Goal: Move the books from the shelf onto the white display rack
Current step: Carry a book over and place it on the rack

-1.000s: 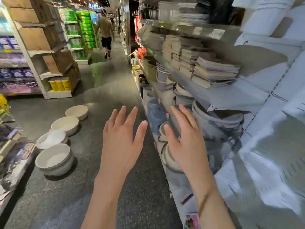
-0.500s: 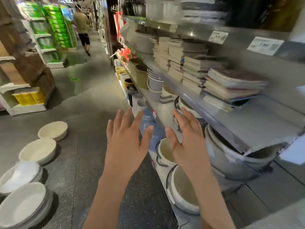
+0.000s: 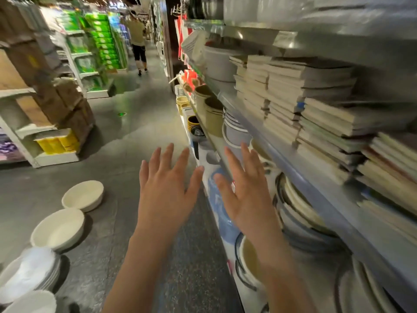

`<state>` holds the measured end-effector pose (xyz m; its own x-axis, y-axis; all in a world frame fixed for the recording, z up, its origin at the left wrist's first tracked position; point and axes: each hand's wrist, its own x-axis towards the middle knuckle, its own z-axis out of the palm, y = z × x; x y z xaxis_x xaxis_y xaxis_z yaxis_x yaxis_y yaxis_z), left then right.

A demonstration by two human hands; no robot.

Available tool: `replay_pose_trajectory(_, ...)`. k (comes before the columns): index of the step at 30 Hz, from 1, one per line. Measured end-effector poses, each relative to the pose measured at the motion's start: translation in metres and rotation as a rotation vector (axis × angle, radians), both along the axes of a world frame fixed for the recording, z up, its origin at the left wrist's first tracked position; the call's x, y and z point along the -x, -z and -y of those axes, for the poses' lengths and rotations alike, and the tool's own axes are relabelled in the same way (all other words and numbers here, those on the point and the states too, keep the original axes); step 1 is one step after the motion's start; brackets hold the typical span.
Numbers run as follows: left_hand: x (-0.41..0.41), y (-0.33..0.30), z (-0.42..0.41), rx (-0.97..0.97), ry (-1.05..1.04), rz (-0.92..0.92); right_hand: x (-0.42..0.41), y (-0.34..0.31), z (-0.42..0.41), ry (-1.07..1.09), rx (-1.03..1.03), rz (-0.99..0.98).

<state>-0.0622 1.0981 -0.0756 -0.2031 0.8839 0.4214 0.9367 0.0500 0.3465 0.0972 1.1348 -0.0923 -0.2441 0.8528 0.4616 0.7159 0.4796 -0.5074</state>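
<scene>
Several stacks of books (image 3: 316,105) lie flat on a grey metal shelf (image 3: 291,163) on the right side of the aisle, spines and page edges facing out. My left hand (image 3: 167,188) is held out over the floor with fingers spread, holding nothing. My right hand (image 3: 246,190) is also spread and holds nothing, in front of the shelf edge and below the book stacks, apart from them. No white display rack shows in this view.
Pots and bowls (image 3: 300,213) fill the lower shelves under the books. White basins (image 3: 83,195) sit on the grey floor at the left. Shelving with cardboard boxes (image 3: 45,86) stands across the aisle. A person (image 3: 137,41) walks away far down the aisle.
The view has swung right and closer to the shelf, so the book stacks now loom larger at the right. Both hands stay spread and hold nothing.
</scene>
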Motion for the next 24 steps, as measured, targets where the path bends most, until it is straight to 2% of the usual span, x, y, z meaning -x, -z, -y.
replay_pose_trajectory(10, 0.05, 0.0, -0.16, 0.032, -0.061, 0.06, 0.046, -0.004, -0.173, 0.008, 0.055, 0.017)
replay_pose_trajectory(21, 0.121, 0.009, -0.368, 0.035, 0.179, 0.076, 0.114, -0.003, -0.347, 0.252, 0.116, 0.002)
replay_pose_trajectory(24, 0.147, 0.001, -0.429, 0.041, 0.25, 0.08, 0.14, -0.01, -0.399, 0.333, 0.08, -0.026)
